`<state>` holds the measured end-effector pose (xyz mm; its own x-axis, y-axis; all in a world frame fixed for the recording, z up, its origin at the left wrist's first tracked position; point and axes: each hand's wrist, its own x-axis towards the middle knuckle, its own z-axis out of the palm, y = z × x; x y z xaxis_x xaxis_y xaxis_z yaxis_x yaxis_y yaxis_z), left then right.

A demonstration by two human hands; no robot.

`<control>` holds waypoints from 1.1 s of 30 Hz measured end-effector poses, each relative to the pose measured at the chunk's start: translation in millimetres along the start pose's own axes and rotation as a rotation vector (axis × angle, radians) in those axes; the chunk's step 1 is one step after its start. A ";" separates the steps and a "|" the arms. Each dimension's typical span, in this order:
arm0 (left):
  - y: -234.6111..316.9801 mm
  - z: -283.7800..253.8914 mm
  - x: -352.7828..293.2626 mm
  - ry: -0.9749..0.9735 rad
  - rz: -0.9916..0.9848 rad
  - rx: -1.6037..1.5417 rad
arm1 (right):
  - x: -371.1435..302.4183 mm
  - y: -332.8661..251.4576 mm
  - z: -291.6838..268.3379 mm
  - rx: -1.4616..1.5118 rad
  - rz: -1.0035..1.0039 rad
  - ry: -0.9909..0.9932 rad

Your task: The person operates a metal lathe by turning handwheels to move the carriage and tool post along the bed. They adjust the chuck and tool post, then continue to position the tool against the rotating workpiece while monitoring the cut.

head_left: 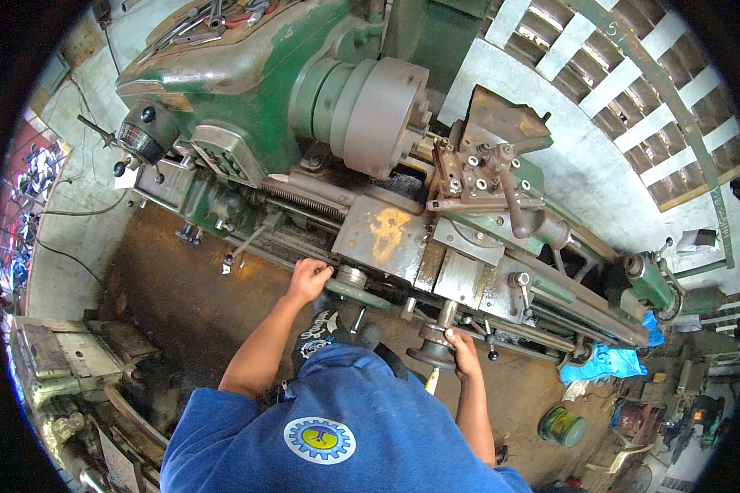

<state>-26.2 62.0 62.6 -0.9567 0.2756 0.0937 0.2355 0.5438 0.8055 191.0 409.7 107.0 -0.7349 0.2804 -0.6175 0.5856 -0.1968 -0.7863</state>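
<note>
- The left hand [308,279] closes its grip around the carriage handwheel [349,283] at the front of the green lathe [247,99].
- The right hand [463,352] holds the rim of the cross-slide handwheel [432,353], lower on the apron.
- The chuck [386,115] stands just left of the tool post [477,177].
- A blue rag [604,361] lies under the tailstock [649,283].

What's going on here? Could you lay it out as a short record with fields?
Setting: workshop with a dirt floor
Machine: large green metal lathe with a grey chuck
Left hand: gripping the carriage handwheel
Right hand: on the cross-slide handwheel
Tool post: beside the chuck
Clothing: blue shirt with a round badge
Nearby: blue cloth, green can on the floor
</note>
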 end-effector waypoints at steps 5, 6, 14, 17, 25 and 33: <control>23.9 -4.9 -5.7 0.059 0.062 0.041 | 2.4 5.5 -1.2 0.029 0.015 0.022; 31.1 -4.0 -7.1 0.007 0.030 0.027 | 2.7 5.8 -0.9 0.030 0.021 0.026; 54.8 6.7 -6.1 0.006 -0.071 0.244 | -3.0 -3.0 0.9 -0.002 0.054 0.032; 50.6 4.8 -4.6 -0.013 -0.068 0.237 | -4.1 -4.5 1.8 -0.003 0.054 0.023; 51.6 2.9 -4.3 -0.007 -0.121 0.230 | -3.0 -1.3 -1.5 -0.077 0.067 -0.015; 43.8 3.8 -3.9 0.014 -0.135 0.187 | 4.6 6.6 -3.8 0.002 0.062 0.021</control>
<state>-11.5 87.7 95.3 -0.9837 0.1800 0.0016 0.1315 0.7128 0.6890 192.8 413.3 99.0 -0.6902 0.2870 -0.6643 0.6289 -0.2162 -0.7468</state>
